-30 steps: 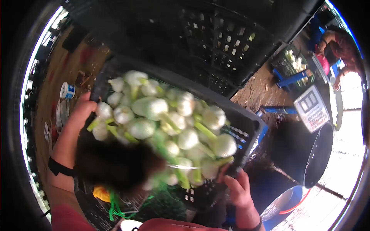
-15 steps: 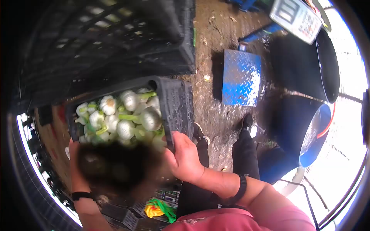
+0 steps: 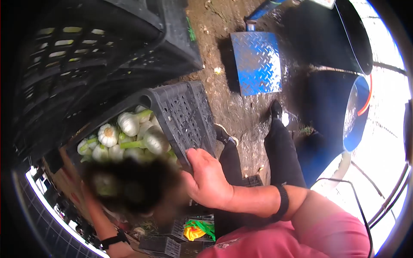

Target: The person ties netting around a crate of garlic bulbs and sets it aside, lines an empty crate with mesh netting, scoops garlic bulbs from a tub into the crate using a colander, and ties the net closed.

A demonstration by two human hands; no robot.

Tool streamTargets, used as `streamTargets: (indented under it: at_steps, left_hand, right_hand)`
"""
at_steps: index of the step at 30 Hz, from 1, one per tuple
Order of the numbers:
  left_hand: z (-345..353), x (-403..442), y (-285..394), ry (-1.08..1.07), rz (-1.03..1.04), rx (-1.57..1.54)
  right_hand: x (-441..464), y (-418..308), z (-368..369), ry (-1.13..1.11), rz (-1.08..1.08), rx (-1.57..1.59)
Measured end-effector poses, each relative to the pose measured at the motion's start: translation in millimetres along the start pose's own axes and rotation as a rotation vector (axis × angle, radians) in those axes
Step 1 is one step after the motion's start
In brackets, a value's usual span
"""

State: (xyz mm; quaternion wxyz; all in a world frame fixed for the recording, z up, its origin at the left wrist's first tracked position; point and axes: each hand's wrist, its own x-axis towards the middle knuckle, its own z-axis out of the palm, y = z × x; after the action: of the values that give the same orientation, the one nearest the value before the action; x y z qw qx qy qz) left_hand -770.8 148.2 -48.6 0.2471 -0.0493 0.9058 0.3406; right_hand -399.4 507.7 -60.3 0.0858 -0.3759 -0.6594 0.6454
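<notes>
Black crate [image 3: 189,116], loaded with garlic bulbs [image 3: 129,124], is seen in front of the body, left of the legs, just beside a larger black crate [image 3: 180,51] at upper left; whether the two touch, or whether the loaded one is borne from below, cannot be told. Green stem stubs are noted on the bulbs. The near rim corner is clamped in the grip of the right hand [image 3: 211,180], thumb turned toward the bulbs. The left hand [image 3: 88,193] is placed at the opposite side, its fingers masked by a dark blur; the state of that grip cannot be told. The near part of the load is covered by the same blur. Dark bands [image 3: 283,201] are worn on both wrists, a pink top [image 3: 292,241] on the torso. On the wet floor [image 3: 217,96], a blue treadplate platform [image 3: 258,64] is set beyond the feet; a blue barrel [image 3: 325,107] is placed to the right. A yellow-and-green bundle [image 3: 194,233] is seen low, near the legs.
</notes>
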Motion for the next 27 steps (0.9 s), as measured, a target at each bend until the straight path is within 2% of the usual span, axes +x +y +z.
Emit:
streamTargets:
  at_steps: [7,11,14,18,19,20,21,22,23,24,26,27]
  left_hand:
    - [37.0,-26.4,42.5,0.033,-0.131,-0.053]
    - [11.0,-8.2,19.8,0.080,-0.122,-0.049]
    - [-8.5,10.4,-2.7,0.079,-0.026,0.031]
    - [-26.1,26.6,-44.3,0.089,0.130,0.195]
    - [-5.0,-12.2,0.0,0.114,0.083,0.427]
    - [-6.9,-12.3,-7.9,0.186,0.057,0.459]
    - [-5.3,-17.7,-16.8,0.251,0.143,0.371]
    - [15.7,-59.6,24.4,0.163,0.116,0.165]
    - [10.7,-73.3,13.9,0.158,0.020,-0.147]
    - [-11.2,-88.4,2.1,0.106,0.025,-0.204]
    - [-30.7,-140.9,2.1,0.146,0.306,-0.193]
    - [-50.9,-178.5,-15.9,0.264,0.283,-0.214]
  right_hand:
    - [-0.5,-7.6,1.3,0.058,0.053,-0.051]
    - [3.5,-1.1,8.2,0.124,-0.026,-0.035]
    - [1.8,-6.7,7.6,0.096,0.098,-0.008]
    - [-3.0,-9.3,7.0,0.059,0.111,0.040]
    - [-9.4,-10.6,9.1,0.063,0.177,0.188]
    - [-15.3,-18.0,6.7,0.066,0.191,0.171]
    - [-27.7,-15.7,8.5,0.062,0.233,0.325]
    - [-35.2,-27.5,7.9,0.090,0.268,0.349]
    - [-42.0,-31.5,4.2,0.027,0.167,0.275]
    - [-52.6,-29.4,1.5,0.016,0.132,0.238]
    - [-66.0,-38.1,0.6,-0.018,0.103,0.154]
    - [-74.7,-43.2,2.6,-0.024,0.074,0.121]
